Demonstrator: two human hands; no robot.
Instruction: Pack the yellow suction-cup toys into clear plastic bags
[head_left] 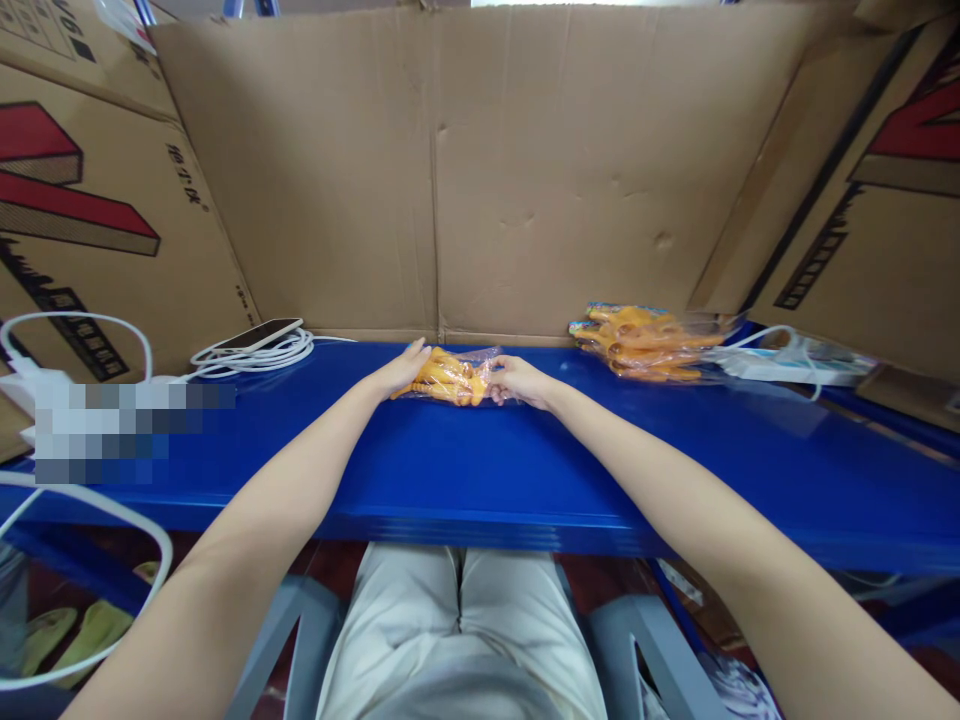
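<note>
Nearest: pale beige trousers (457, 630) on a grey plastic seat (300, 620), white cable loop (112, 580) at lower left. Next: glossy blue tabletop (465, 480), both bare forearms stretched across it. Mid-tabletop: clear plastic packet of orange moulded pieces (454, 378), lying flat, gripped at either end. Left hand (401, 368) on the packet's left end, fingers curled closed around the edge. Right hand (521, 380) on the packet's right end, fingers pinched shut on the clear wrapping. Further right, well apart from the held packet: loose stack of similar clear packets with orange contents (649, 342), just beside a white power strip (780, 365) with a white lead. Further left: dark-screened smartphone (262, 333) resting on a coil of white cable (255, 355); white charger block (37, 385) at far left edge. Rearmost: upright plain brown cardboard sheet (450, 170) as backdrop, flanked by printed cardboard cartons with red markings (82, 190), left and right.
</note>
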